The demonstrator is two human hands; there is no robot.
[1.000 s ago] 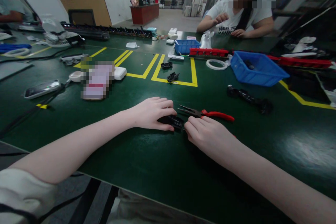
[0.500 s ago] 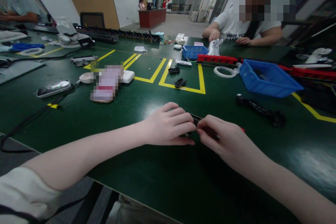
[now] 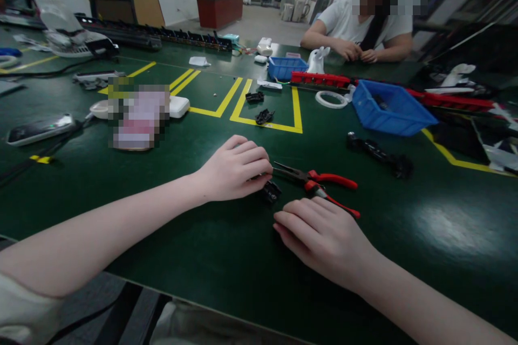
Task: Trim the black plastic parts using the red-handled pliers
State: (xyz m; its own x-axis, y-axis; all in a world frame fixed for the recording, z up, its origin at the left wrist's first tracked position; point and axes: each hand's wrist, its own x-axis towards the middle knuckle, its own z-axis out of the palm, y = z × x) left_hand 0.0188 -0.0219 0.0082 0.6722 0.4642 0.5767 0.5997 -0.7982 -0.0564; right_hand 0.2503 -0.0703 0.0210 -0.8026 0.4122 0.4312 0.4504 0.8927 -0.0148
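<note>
My left hand (image 3: 238, 168) is closed, its fingers curled down over a small black plastic part (image 3: 271, 192) that pokes out below the fingertips. To the right of those fingertips lie needle-nose pliers (image 3: 307, 177) with red handles, jaws pointing left and handles spread. Nearer to me, my right hand (image 3: 321, 234) is held low over the table with its fingers bent and pressed together. Its fingertips are turned under, so what they pinch, if anything, is hidden. The pliers' lower handle passes just behind the right knuckles.
Two black parts (image 3: 265, 116) lie by a yellow-taped area. At right are a longer black piece (image 3: 380, 155), a blue bin (image 3: 392, 110) and a white ring (image 3: 332, 99). A phone (image 3: 141, 118) and a cabled device (image 3: 40, 129) lie left. Across the table sits a person (image 3: 360, 38).
My right hand has come away from the left and moved toward me, uncovering the pliers. The black part shows more below my left fingers. The view has shifted slightly.
</note>
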